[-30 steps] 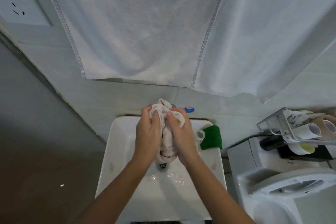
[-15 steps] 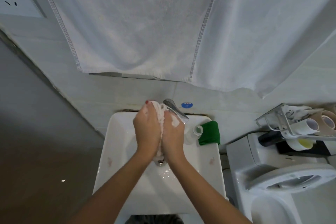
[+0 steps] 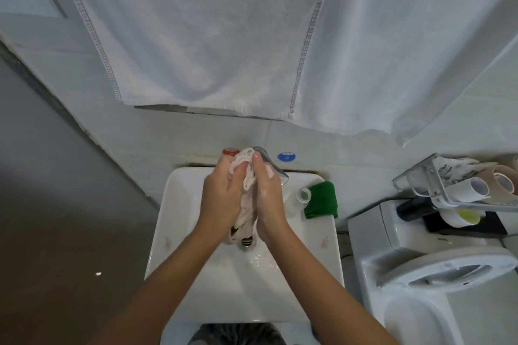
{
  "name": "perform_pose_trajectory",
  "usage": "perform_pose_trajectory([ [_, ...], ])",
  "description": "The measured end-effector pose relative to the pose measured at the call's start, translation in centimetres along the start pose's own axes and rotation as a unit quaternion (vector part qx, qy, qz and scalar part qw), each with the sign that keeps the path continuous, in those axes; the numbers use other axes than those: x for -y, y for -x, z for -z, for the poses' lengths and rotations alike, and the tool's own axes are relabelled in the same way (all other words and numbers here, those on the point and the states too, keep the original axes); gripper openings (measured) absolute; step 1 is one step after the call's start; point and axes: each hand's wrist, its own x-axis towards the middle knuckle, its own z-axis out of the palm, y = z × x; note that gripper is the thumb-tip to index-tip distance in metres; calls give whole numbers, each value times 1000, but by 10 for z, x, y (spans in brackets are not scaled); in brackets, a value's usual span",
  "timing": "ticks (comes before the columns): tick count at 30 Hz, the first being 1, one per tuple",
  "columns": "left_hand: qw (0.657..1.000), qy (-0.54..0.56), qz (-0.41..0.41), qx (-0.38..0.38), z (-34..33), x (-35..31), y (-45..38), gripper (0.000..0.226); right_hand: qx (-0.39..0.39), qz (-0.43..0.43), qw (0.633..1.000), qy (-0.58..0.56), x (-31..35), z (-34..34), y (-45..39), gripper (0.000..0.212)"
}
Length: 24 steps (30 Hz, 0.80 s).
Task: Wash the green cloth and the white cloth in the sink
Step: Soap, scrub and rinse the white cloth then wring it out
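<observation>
The white cloth [image 3: 246,199] is pressed between the two palms, the fingers [image 3: 224,165] of the left hand [image 3: 221,202] being curled over its upper end while those of the right hand [image 3: 267,199] are laid nearly straight along its other side. Whether the right fingers are curled round the fabric cannot be told, since the far side is hidden. The bunched cloth is held above the drain [image 3: 247,241] of the sink [image 3: 179,232], its lower end hanging just over it, and its top is seen beside the tap [image 3: 270,164]. Soap foam is seen on the right hand. The green cloth [image 3: 322,200] is left folded on the sink's back right corner, just beside a small clear bottle [image 3: 301,197]. A large white towel [image 3: 210,36] is hung on the wall above, and a toilet [image 3: 426,274] is seen at the right.
</observation>
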Motion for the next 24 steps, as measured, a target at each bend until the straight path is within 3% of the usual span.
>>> perform_pose_trajectory([
  [1,999,7,-9,31,5,1,-4,3,27,-2,999,25,2,4,1,23],
  [5,991,36,2,131,13,4,-6,36,81,-27,992,90,16,18,2,18],
  [7,990,49,18,133,15,5,-5,44,63,-51,995,50,16,21,1,10],
  [13,995,67,57,49,12,12,8,48,1,-29,998,-52,6,17,-2,41],
  [16,991,63,107,52,12,26,12,46,8,-15,998,-68,7,19,-3,29],
  [19,976,118,156,96,11,37,18,65,8,-6,997,-79,6,20,-5,22],
  [24,960,189,167,121,8,48,22,68,40,-24,987,-152,6,17,-5,16],
])
